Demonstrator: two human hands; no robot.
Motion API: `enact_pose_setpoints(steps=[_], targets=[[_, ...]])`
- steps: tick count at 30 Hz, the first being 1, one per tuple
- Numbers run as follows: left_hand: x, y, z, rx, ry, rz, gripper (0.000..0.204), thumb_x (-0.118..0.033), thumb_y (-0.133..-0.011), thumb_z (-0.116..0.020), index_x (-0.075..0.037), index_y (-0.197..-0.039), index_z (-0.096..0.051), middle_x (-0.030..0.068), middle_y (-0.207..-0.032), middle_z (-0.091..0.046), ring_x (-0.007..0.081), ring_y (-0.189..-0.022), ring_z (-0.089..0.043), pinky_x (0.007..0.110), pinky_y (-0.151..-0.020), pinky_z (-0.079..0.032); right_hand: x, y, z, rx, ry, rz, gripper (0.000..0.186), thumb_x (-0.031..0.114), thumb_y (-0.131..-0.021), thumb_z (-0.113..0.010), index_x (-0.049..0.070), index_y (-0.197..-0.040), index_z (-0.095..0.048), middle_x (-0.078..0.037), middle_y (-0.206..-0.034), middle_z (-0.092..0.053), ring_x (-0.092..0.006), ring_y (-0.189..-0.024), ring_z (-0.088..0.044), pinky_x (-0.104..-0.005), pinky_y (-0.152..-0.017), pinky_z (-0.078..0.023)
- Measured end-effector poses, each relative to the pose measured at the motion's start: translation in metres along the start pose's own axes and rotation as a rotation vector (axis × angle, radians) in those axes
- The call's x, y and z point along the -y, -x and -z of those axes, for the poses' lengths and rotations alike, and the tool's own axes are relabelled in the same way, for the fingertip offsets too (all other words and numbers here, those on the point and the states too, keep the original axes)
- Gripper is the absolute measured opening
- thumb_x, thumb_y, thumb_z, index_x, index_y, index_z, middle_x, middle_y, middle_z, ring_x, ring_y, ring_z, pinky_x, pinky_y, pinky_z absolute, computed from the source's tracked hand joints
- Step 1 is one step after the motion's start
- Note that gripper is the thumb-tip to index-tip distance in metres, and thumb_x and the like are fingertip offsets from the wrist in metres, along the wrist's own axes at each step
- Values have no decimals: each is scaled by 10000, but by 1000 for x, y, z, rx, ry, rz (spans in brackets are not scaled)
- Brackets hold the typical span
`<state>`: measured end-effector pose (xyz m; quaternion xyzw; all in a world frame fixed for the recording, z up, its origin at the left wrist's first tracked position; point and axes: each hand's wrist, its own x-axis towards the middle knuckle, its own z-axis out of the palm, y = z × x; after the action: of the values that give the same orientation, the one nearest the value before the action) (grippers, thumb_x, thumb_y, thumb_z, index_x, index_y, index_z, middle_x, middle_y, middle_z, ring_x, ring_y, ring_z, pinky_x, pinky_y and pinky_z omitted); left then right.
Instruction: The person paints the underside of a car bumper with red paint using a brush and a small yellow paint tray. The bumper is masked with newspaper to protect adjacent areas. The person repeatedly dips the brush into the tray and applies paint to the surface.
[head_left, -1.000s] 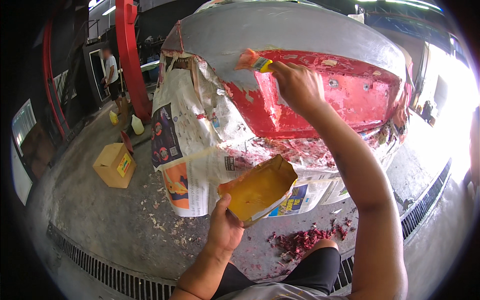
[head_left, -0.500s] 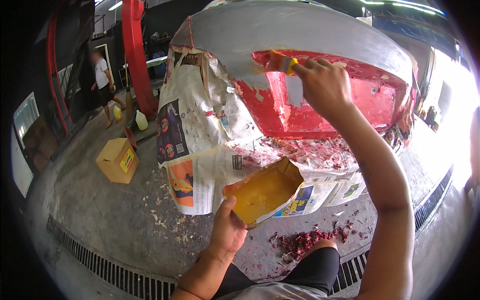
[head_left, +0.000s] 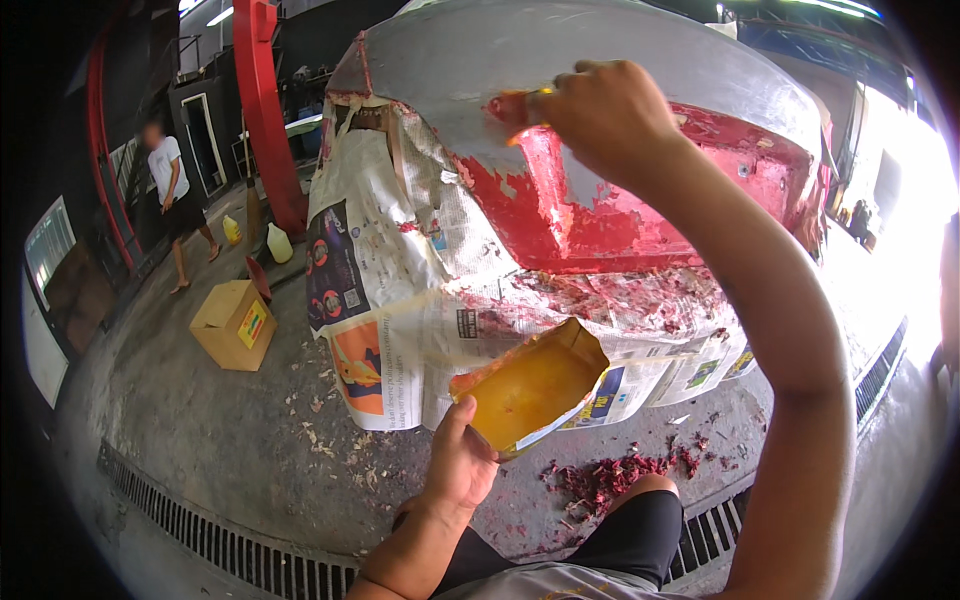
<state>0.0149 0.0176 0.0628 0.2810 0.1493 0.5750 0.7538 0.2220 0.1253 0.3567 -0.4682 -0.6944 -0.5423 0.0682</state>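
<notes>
Possibly spill-prone: cut-open container [head_left: 584, 350] clamped in left grip [head_left: 464, 455].
Tilting could spill yellow liquid [head_left: 532, 392]; above the container, right grip [head_left: 612, 108] clasps paintbrush [head_left: 514, 108].

The grey floor [head_left: 225, 440] bears a cardboard box [head_left: 225, 335] at 9 o'clock, two jugs [head_left: 279, 244] toward 10, pale flakes [head_left: 370, 475] at 7, red scraps [head_left: 605, 480] at 5.

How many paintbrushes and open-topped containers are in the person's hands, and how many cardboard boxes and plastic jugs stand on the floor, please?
Paintbrush, in the right hand: 1
Open-topped container, in the left hand: 1
Cardboard box: 1
Yellow plastic jug and pale plastic jug: 2
Total: 5
</notes>
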Motion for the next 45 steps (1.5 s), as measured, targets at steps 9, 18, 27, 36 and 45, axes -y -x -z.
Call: enact_pose_setpoints(steps=[9, 18, 27, 36, 45], targets=[[1, -1, 4, 2, -2, 27, 595, -336, -1039, -624, -71, -1541, -444, 97, -1492, -578, 239, -1340, -606, 425, -1025, -579, 23, 44, -27, -75, -72, -33, 283, 120, -962, -654, 224, -1213, -734, -17, -1025, -739, -202, -989, -720, -360, -801, -634], [7, 2, 6, -41, -14, 21, 594, -346, -1036, -621, -95, -1544, -440, 82, -1463, -590, 227, -1310, -620, 393, -970, -597, -1, 66, -88, 17, -640, -586, 290, 267, -1014, -632, 277, -1290, -722, -80, -935, -781, -282, -861, -766, -436, -761, -620], [10, 3, 15, -51, -11, 44, 565, -330, -1047, -599, -86, -1534, -447, 95, -1457, -598, 247, -1334, -610, 415, -997, -603, 29, 107, -93, 458, -689, -553, 187, 257, -1045, -621, 239, -1143, -778, -119, -828, -751, -270, -713, -733, -449, -636, -564], [17, 4, 0, -27, -7, 33, 583, -317, -1040, -614, -71, -1539, -442, 110, -1493, -579, 266, -1369, -588, 455, -1100, -540, 10, 51, -65, 40, -779, -466, 243, 304, -1055, -590, 240, -1228, -748, -79, -887, -774, -290, -815, -751, -460, -713, -572], [18, 5, 8, -25, -28, 61, 591, -342, -1039, -621, -63, -1531, -449, 96, -1476, -590, 252, -1367, -588, 449, -1111, -530, 11, 70, -87, -332, -275, -277, 251, 153, -1010, -633, 257, -1199, -761, -20, -1006, -756, -206, -946, -723, -357, -663, -617]])
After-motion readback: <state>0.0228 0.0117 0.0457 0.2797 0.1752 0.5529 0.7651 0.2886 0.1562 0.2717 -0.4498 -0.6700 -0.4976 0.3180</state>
